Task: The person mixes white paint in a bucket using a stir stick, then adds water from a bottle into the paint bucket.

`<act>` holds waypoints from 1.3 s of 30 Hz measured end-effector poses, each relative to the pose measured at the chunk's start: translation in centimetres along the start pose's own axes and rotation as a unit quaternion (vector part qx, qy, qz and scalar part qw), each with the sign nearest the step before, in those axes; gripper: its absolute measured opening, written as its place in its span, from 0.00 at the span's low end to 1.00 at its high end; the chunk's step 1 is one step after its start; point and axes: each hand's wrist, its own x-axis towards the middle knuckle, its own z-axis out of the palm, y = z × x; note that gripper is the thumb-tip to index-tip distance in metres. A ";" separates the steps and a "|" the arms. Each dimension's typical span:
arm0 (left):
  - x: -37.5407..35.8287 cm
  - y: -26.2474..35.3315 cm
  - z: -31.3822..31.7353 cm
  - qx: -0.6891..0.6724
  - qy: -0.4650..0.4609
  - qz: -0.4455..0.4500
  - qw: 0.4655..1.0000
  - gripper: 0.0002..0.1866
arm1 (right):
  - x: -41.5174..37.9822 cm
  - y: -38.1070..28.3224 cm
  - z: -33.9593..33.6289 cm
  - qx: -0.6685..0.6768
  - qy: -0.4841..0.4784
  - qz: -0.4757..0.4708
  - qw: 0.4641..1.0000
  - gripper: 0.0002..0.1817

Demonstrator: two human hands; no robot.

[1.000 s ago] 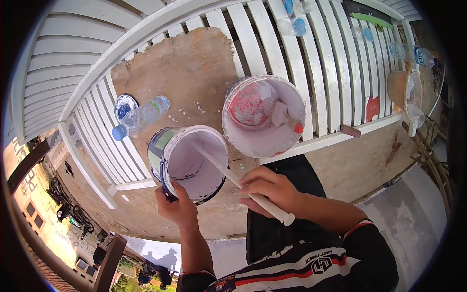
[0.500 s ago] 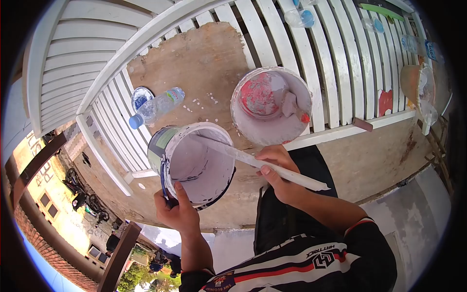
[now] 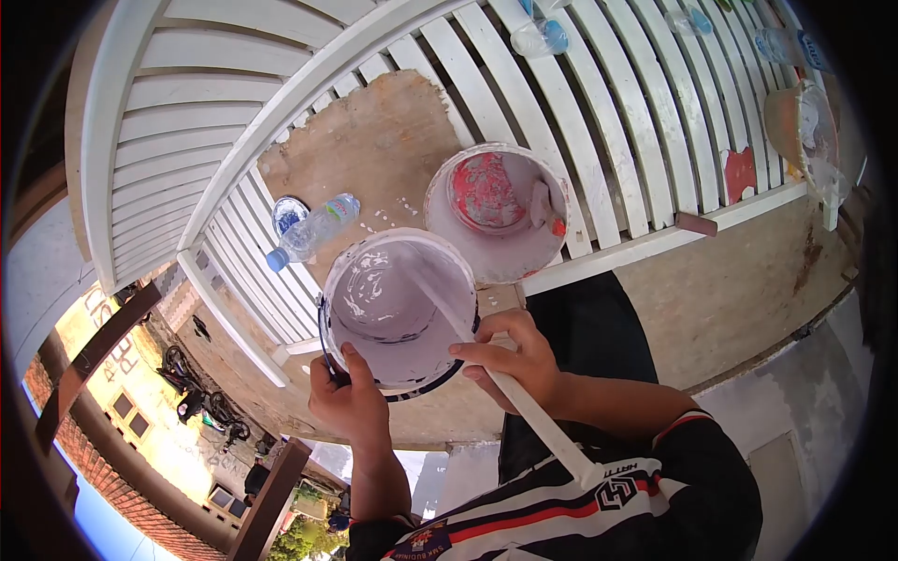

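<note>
A paint bucket (image 3: 398,363) with pale paint smeared over its inner wall stands in front of me, its mouth turned toward me. My left hand (image 3: 348,400) is closed on its near left rim, the thumb over the edge and the fingers outside. A long white stick (image 3: 538,421) slants down into the bucket, and my right hand (image 3: 514,360) grips it around the middle. Its lower end rests inside near the paint-streaked bottom; the upper end points back at my shirt. Just behind to the right is a second bucket (image 3: 524,257), with red and grey paint and a lump inside.
A clear plastic bottle (image 3: 323,227) lies beside a blue-smeared lid (image 3: 290,213) on a brown board (image 3: 383,122). White slats (image 3: 613,122) surround the board. More bottles (image 3: 541,37) lie further back. A small brown block (image 3: 696,223) sits on the slat edge.
The bucket's mouth has turned more toward me, showing more of its bottom. My right hand has shifted down and left, and the stick now slants more steeply.
</note>
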 end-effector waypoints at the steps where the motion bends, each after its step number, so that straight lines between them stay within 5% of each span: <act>1: -0.1 0.0 0.1 0.008 -0.005 0.004 1.000 0.14 | 0.1 -0.3 -0.4 0.009 0.006 -0.019 1.000 0.17; 9: -0.6 1.6 0.7 -0.008 -0.023 -0.004 1.000 0.11 | 0.3 -1.3 -1.6 0.050 0.028 -0.006 0.998 0.14; 14: -0.4 1.8 0.7 -0.031 -0.012 0.018 0.999 0.07 | -0.3 -0.8 -0.4 0.151 0.063 0.133 0.978 0.11; 17: -0.4 3.6 0.7 -0.075 -0.012 0.026 0.997 0.13 | -0.8 -0.7 0.0 0.167 0.089 0.210 0.959 0.07; 22: -0.6 5.2 0.2 -0.016 -0.071 0.109 0.991 0.26 | -1.1 0.0 -0.2 0.424 0.138 0.433 0.784 0.08; 24: -0.7 5.5 0.1 0.000 -0.094 0.131 0.987 0.22 | -0.9 0.7 -1.0 0.458 0.129 0.482 0.736 0.07; 39: -2.1 11.2 3.5 0.054 -0.154 0.137 0.977 0.18 | 0.1 6.0 -5.1 0.520 0.086 0.516 0.675 0.13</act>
